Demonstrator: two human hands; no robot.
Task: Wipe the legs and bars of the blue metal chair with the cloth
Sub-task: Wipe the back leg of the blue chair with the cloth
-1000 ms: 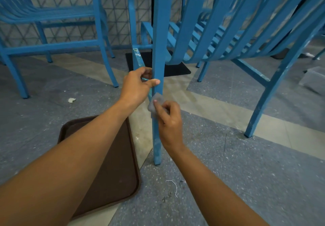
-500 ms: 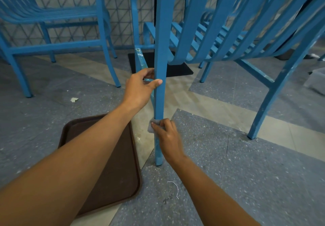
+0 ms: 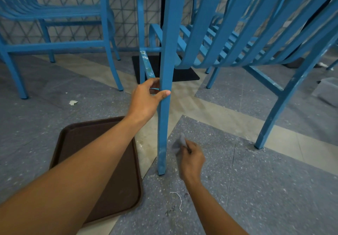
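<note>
The blue metal chair point(image 3: 237, 39) stands close in front of me, its near leg point(image 3: 165, 106) running down to the floor at centre. My left hand point(image 3: 146, 99) grips that leg about halfway up, thumb across its front face. My right hand point(image 3: 192, 158) is low and just right of the leg's foot, pinching a small grey cloth point(image 3: 178, 143). The cloth hangs a little apart from the leg and does not touch it. A worn side bar point(image 3: 147, 64) with chipped paint runs back behind my left hand.
A brown tray point(image 3: 76, 143) lies on the floor left of the leg, under my left forearm. Another blue chair point(image 3: 60, 24) stands at the back left. A black table base point(image 3: 184, 73) sits behind the chair. Scraps and dust dot the grey floor.
My right hand slid the cloth down the near leg from mid-height to its foot, then came off to the right. My left hand kept its grip.
</note>
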